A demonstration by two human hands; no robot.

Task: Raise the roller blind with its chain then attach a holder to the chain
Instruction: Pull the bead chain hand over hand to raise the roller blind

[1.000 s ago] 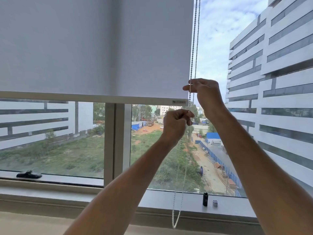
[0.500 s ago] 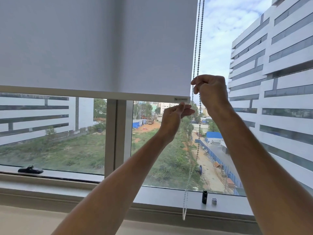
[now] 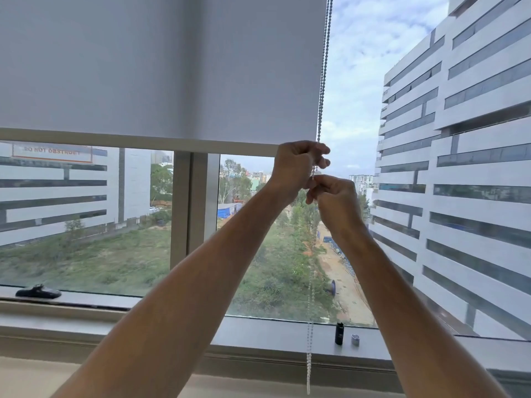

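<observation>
The white roller blind (image 3: pixel 161 67) covers the upper part of the window, and its bottom bar (image 3: pixel 138 140) hangs level above the mullion. At the blind's right edge the bead chain (image 3: pixel 323 81) drops from above and its loop ends below the sill. My left hand (image 3: pixel 297 165) grips the chain just under the bottom bar. Right below it, my right hand (image 3: pixel 337 201) pinches the chain where a small white piece (image 3: pixel 317 173) sits between the two hands. What that piece is I cannot make out.
On the window sill (image 3: pixel 273 331) stand a small black cylinder (image 3: pixel 339 334) and a small grey part (image 3: pixel 355 339), right of the hanging chain. A black window handle (image 3: pixel 38 291) lies at the far left. The mullion (image 3: pixel 195 208) splits the glass.
The hands have swapped heights: my left hand went up the chain to the bottom bar and my right hand came down beneath it. The blind's bottom bar sits slightly higher.
</observation>
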